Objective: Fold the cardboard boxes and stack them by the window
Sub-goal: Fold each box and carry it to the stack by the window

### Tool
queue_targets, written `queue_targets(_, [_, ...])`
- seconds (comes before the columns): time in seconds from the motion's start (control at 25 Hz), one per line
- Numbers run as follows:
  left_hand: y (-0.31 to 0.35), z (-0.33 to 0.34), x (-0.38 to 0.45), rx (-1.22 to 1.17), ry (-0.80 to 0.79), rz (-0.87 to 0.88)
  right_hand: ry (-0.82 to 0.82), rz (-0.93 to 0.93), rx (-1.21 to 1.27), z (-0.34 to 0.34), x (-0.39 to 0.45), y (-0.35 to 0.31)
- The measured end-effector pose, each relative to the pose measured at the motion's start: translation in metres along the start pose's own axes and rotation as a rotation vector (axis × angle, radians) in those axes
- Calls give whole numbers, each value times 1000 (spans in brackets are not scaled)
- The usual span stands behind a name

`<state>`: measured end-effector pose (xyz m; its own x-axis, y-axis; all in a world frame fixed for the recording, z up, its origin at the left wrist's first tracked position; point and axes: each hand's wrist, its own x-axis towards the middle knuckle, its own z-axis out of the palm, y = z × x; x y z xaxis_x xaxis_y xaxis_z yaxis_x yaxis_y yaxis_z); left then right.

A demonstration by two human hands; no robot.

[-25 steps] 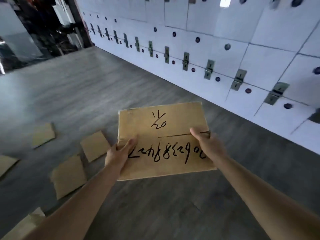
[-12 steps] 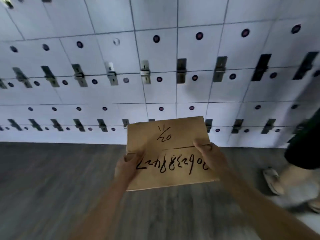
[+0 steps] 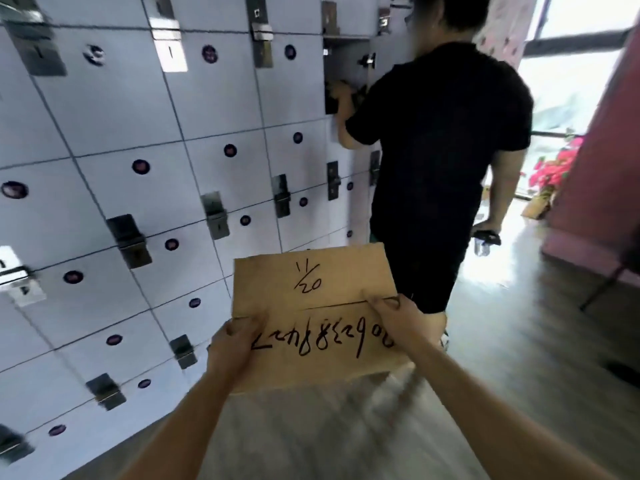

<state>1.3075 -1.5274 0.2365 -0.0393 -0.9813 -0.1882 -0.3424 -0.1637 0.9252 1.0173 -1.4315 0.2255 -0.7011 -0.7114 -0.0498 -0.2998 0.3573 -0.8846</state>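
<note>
A flattened brown cardboard box (image 3: 313, 299) with black handwritten numbers is held out in front of me at waist height. My left hand (image 3: 232, 348) grips its left edge, thumb on top. My right hand (image 3: 394, 318) grips its right edge near the flap seam, thumb on top. The box lies flat, tilted slightly, and hides the floor below it.
A wall of white lockers (image 3: 145, 188) runs along the left. A person in a black shirt (image 3: 440, 140) stands just ahead at an open locker. A bright window (image 3: 568, 81) with red flowers (image 3: 554, 168) lies beyond, next to a dark red wall (image 3: 602, 188).
The view has swung right, from the floor with loose cardboard pieces, past the lockers, toward the person and the window. Both hands keep the same hold on the box.
</note>
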Motion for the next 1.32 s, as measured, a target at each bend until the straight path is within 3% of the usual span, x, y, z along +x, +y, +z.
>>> queue_targets(0.36, [133, 182, 9, 83, -481, 267, 483, 157, 61, -179, -11, 24])
queue_targets(0.52, [175, 301, -52, 60, -646, 352, 716, 251, 67, -288, -32, 68])
queue_targets(0.72, [221, 450, -139, 23, -864, 423, 884, 343, 91, -427, -42, 134])
queue_targets(1.0, [279, 642, -218, 73, -973, 413, 1014, 391, 57, -593, -4, 194])
queue_targets(1.32, [326, 797, -159, 98, -955, 384, 963, 418, 62, -662, 157, 251])
